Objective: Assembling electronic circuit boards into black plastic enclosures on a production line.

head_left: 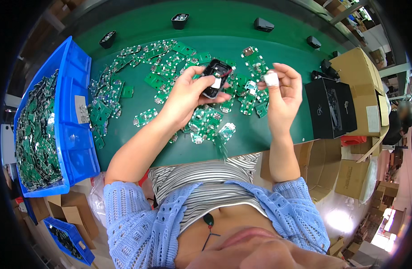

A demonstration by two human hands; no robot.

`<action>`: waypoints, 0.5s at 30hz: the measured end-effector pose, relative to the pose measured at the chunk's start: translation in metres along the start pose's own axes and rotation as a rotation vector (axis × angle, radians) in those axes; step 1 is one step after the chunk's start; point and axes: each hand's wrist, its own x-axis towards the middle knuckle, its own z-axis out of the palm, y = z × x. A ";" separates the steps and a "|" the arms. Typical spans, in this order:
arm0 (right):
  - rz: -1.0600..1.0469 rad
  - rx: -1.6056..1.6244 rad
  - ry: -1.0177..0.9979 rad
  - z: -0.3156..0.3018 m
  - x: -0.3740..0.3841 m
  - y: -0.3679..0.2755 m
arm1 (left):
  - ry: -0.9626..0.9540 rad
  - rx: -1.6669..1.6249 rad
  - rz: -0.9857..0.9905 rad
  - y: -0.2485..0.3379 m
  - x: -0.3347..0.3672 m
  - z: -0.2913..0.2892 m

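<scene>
My left hand (188,92) grips a black plastic housing (219,71), hollow side up, with a red part or wire at its upper right edge. A white patch (216,83) shows at my left thumb tip, over the housing. To the right, my right hand (284,92) is raised above the table, palm toward me, its fingers loosely curved and apart. White material (271,79) covers its thumb tip; it looks like a wrap, though I cannot tell for sure. Green circuit boards (206,121) lie in a loose spread beneath and around both hands.
On the left stands a blue bin (73,148) full of circuit boards. Black housings (263,25) sit along the green table's (278,148) far side. At right are an open black box (320,107) and a cardboard carton (356,76). A smaller blue bin (82,251) is low at left.
</scene>
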 end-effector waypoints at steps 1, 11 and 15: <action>0.058 0.141 0.003 0.005 -0.001 0.003 | 0.008 -0.005 -0.002 -0.003 0.004 -0.004; 0.235 0.125 0.166 0.011 0.011 0.056 | 0.185 0.061 0.367 -0.026 0.025 -0.032; 0.127 0.069 0.152 0.002 0.017 0.058 | 0.214 0.157 0.428 -0.016 0.020 -0.027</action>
